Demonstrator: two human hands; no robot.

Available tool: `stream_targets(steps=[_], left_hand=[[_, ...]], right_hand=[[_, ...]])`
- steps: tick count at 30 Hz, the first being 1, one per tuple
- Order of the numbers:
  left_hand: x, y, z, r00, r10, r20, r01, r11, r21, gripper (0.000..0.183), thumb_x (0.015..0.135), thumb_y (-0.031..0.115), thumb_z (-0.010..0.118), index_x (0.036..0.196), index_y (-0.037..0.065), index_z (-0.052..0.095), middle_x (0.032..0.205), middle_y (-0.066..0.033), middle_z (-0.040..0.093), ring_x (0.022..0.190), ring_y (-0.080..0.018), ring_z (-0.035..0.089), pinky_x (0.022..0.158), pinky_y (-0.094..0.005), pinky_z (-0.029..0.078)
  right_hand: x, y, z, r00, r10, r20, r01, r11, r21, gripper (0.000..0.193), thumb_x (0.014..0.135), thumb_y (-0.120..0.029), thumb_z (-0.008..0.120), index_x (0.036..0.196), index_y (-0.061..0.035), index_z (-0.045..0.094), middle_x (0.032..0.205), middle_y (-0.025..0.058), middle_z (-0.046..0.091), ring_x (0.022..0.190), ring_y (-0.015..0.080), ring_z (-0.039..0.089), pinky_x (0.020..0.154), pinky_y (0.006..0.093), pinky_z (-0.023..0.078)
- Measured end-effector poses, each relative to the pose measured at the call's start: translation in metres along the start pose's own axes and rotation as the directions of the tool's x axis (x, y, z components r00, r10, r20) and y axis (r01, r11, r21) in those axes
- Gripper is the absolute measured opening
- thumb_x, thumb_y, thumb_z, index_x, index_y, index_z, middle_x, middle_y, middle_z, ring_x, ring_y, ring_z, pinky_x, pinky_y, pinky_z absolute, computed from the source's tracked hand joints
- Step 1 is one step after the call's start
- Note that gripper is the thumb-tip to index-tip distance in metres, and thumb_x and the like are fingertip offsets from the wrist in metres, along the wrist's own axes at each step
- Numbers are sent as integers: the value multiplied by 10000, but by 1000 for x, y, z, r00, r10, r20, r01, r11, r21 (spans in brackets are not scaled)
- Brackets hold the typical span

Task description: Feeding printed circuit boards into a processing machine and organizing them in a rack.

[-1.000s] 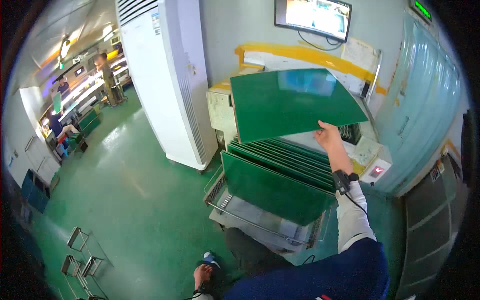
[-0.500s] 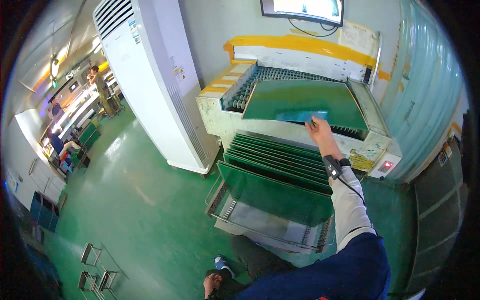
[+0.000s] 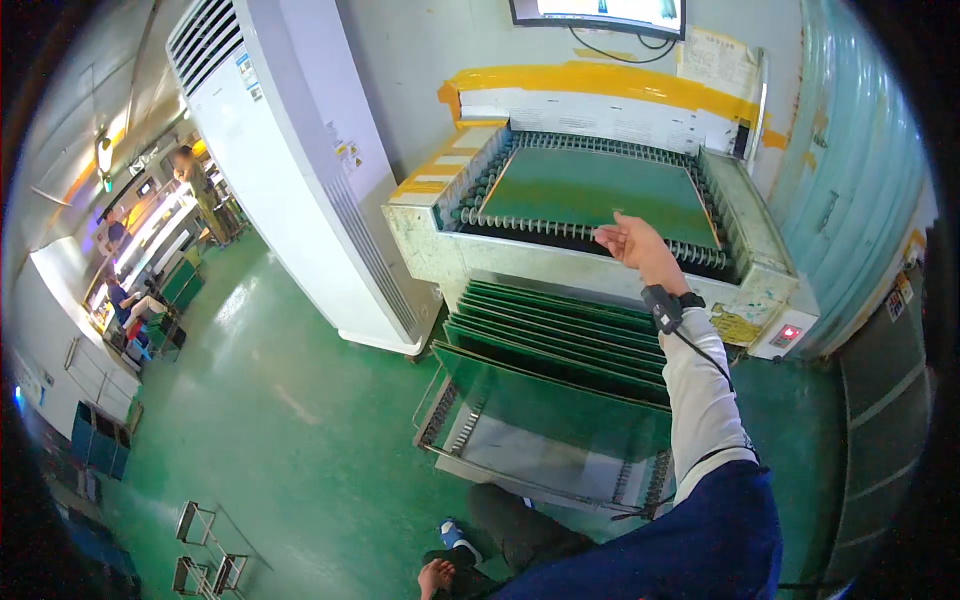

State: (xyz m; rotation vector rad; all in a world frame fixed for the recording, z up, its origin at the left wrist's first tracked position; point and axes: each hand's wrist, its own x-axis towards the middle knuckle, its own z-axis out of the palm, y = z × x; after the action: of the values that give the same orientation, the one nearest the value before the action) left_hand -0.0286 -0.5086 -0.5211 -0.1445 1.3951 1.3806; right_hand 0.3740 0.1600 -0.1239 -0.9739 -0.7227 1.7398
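Observation:
A flat green panel [image 3: 600, 195] lies on the rollers of a white roller machine [image 3: 420, 235]. Just off its near edge is my right hand [image 3: 638, 248], open and holding nothing, fingers stretched forward above the front roller. Below it stands a wire-sided rack [image 3: 520, 487] with several more green panels [image 3: 560, 395] upright in a row, tilted slightly. My left hand [image 3: 436, 577] rests low by my dark trouser leg, its fingers curled and nothing visible in them.
A tall white air conditioner [image 3: 300, 190] stands left of the machine. Clear plastic curtains [image 3: 850, 190] hang at the right. A screen [image 3: 610, 14] is on the wall above. Small metal frames [image 3: 205, 550] stand on the floor at lower left. People [image 3: 205, 195] are at benches far left.
The green panel has left my right hand and now lies flat, farther onto the rollers. My fingers have opened. My left hand remains low by my leg.

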Motion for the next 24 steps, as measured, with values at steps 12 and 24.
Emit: stream_targets(steps=[12,24], left_hand=[[7,9,18,997,-46,68,39,994,100,232,909,244,587,769,66,636,675,-32,604,513,-133,459,484,-263,390],[45,-10,0,857,13,515,73,986,-147,274,955,277,510,889,88,698,776,-67,648,607,-228,555,576,-356,440]], right_hand=[[19,23,27,880,-442,173,42,-291,-956,582,867,-518,515,1354,-203,477,1474,111,335,1355,345,287,1079,528,266],[79,-7,8,885,-436,162,53,-251,-967,606,845,-538,528,1362,-228,471,1489,85,323,1366,345,274,1081,536,252]])
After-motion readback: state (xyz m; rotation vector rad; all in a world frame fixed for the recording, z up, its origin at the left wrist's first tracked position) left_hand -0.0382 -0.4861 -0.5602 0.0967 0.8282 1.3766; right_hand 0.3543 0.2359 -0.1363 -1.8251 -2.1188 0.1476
